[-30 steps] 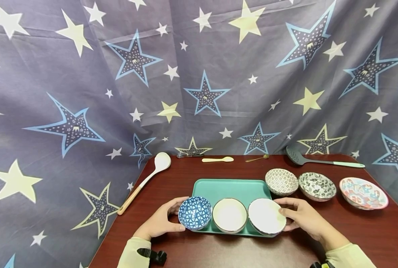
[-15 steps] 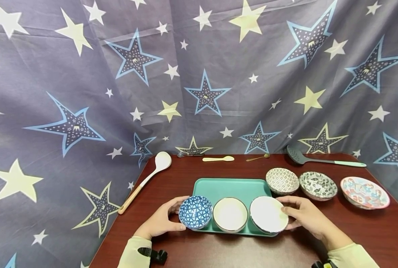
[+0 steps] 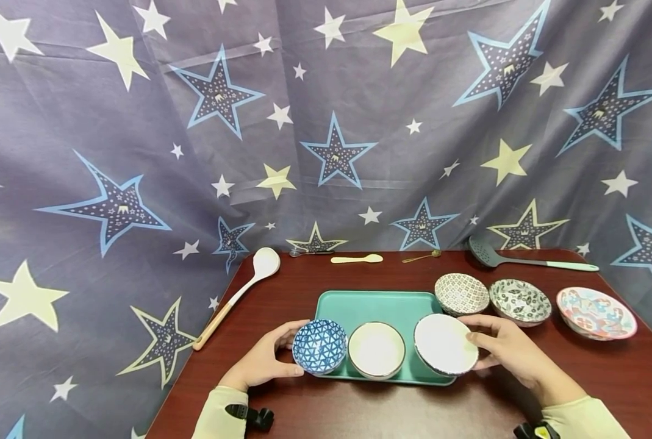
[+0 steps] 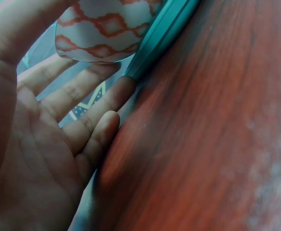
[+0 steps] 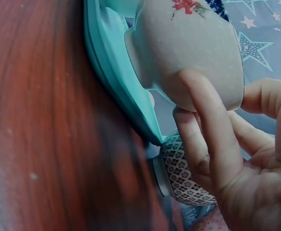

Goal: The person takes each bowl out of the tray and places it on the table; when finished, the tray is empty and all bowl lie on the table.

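Observation:
At the left end of a teal tray [image 3: 380, 300] sits a blue-and-white patterned bowl [image 3: 319, 346]. My left hand [image 3: 262, 361] holds its left side, thumb in front and fingers behind. Its outer wall [image 4: 106, 31] is white with orange shapes in the left wrist view. A cream bowl [image 3: 377, 350] stands in the middle of the tray, untouched. My right hand [image 3: 509, 352] grips a white bowl [image 3: 445, 344] by its right side, thumb at the rim and fingers under the wall. This bowl [image 5: 193, 57] is raised and tilted over the tray's right end.
To the right stand a lattice-patterned bowl [image 3: 461, 294], a leaf-patterned bowl [image 3: 520, 301] and a red-and-blue bowl [image 3: 596, 313]. Along the back lie a slotted turner [image 3: 485, 253], a pale spoon [image 3: 357, 259] and a small gold spoon [image 3: 421, 256]. A white ladle [image 3: 243, 291] lies left.
My right hand has lifted the white bowl slightly and moved it right, away from the cream bowl. The left hand and the blue bowl have stayed put.

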A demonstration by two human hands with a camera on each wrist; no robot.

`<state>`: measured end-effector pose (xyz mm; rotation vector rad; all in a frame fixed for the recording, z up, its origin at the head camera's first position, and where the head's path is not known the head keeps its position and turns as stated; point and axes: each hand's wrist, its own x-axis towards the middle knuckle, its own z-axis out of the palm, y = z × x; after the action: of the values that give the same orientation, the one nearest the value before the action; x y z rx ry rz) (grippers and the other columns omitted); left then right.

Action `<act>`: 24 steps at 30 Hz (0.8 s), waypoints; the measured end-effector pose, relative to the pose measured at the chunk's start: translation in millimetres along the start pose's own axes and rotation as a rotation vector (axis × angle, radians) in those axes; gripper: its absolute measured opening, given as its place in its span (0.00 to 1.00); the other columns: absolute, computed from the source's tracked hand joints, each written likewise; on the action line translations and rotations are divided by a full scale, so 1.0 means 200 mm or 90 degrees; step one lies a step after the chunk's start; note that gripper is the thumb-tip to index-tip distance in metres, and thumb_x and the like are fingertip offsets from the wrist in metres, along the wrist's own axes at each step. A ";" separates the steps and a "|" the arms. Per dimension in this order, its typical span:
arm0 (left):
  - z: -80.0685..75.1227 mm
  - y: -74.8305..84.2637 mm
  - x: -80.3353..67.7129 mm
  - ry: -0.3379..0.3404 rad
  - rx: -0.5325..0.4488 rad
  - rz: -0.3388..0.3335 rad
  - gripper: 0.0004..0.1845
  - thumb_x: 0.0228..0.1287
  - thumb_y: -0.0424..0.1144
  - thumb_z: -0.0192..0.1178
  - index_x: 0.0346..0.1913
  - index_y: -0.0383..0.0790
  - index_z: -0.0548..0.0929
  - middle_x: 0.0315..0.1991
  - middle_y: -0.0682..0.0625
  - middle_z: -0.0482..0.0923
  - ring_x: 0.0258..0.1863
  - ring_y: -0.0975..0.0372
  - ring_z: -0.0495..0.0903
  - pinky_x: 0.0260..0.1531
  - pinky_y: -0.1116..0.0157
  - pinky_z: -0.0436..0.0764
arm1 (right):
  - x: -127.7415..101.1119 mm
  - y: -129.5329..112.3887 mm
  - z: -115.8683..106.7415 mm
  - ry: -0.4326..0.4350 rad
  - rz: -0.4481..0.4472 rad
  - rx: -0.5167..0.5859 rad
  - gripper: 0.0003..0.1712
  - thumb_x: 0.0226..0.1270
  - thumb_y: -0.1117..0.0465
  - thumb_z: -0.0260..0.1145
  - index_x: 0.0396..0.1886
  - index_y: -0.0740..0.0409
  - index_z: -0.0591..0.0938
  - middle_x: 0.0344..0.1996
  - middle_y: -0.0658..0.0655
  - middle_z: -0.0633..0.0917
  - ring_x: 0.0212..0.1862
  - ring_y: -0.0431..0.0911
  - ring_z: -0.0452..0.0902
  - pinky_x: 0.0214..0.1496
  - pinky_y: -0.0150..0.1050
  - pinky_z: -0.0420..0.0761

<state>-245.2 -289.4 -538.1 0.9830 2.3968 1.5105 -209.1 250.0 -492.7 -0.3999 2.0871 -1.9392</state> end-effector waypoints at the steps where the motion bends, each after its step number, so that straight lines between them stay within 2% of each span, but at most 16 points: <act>1: 0.00 0.00 0.00 0.000 0.001 0.004 0.48 0.59 0.38 0.78 0.80 0.40 0.65 0.69 0.49 0.76 0.60 0.52 0.80 0.59 0.61 0.79 | 0.00 0.00 0.00 0.006 0.001 -0.002 0.26 0.80 0.65 0.60 0.69 0.78 0.70 0.47 0.60 0.85 0.37 0.51 0.88 0.35 0.56 0.88; 8: 0.00 0.00 0.00 0.002 -0.002 0.000 0.47 0.59 0.37 0.79 0.80 0.44 0.66 0.70 0.50 0.76 0.60 0.53 0.80 0.60 0.62 0.79 | -0.03 -0.01 -0.03 0.020 -0.010 -0.003 0.26 0.80 0.65 0.61 0.68 0.78 0.72 0.46 0.57 0.86 0.37 0.52 0.88 0.36 0.61 0.87; 12: 0.00 0.00 0.00 0.003 0.000 0.003 0.47 0.59 0.38 0.79 0.79 0.43 0.66 0.69 0.48 0.76 0.60 0.52 0.80 0.59 0.61 0.79 | -0.04 -0.01 -0.05 0.032 -0.018 -0.004 0.24 0.80 0.65 0.61 0.68 0.76 0.74 0.47 0.56 0.86 0.37 0.51 0.88 0.36 0.60 0.87; 17: 0.00 0.01 0.00 0.004 -0.001 -0.001 0.47 0.59 0.38 0.79 0.79 0.43 0.66 0.69 0.47 0.76 0.60 0.52 0.81 0.59 0.61 0.79 | -0.05 -0.03 -0.08 0.058 -0.008 -0.010 0.21 0.80 0.64 0.62 0.66 0.69 0.78 0.47 0.55 0.85 0.37 0.51 0.87 0.36 0.57 0.88; 20: 0.00 0.01 0.00 0.004 -0.001 -0.005 0.47 0.58 0.38 0.79 0.79 0.44 0.66 0.69 0.47 0.76 0.60 0.52 0.80 0.59 0.61 0.79 | -0.06 -0.03 -0.09 0.077 -0.006 -0.013 0.21 0.79 0.65 0.63 0.67 0.69 0.78 0.46 0.56 0.85 0.36 0.50 0.87 0.35 0.56 0.88; 24: 0.00 0.00 0.00 0.003 0.001 -0.003 0.47 0.59 0.38 0.79 0.79 0.44 0.66 0.69 0.48 0.76 0.60 0.53 0.80 0.59 0.62 0.79 | -0.08 -0.03 -0.10 0.070 -0.015 -0.015 0.20 0.80 0.66 0.62 0.67 0.68 0.79 0.46 0.54 0.86 0.36 0.50 0.87 0.35 0.57 0.88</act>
<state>-245.1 -288.8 -538.0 0.9749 2.4014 1.5115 -202.6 274.3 -485.0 -0.3318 2.1835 -1.9949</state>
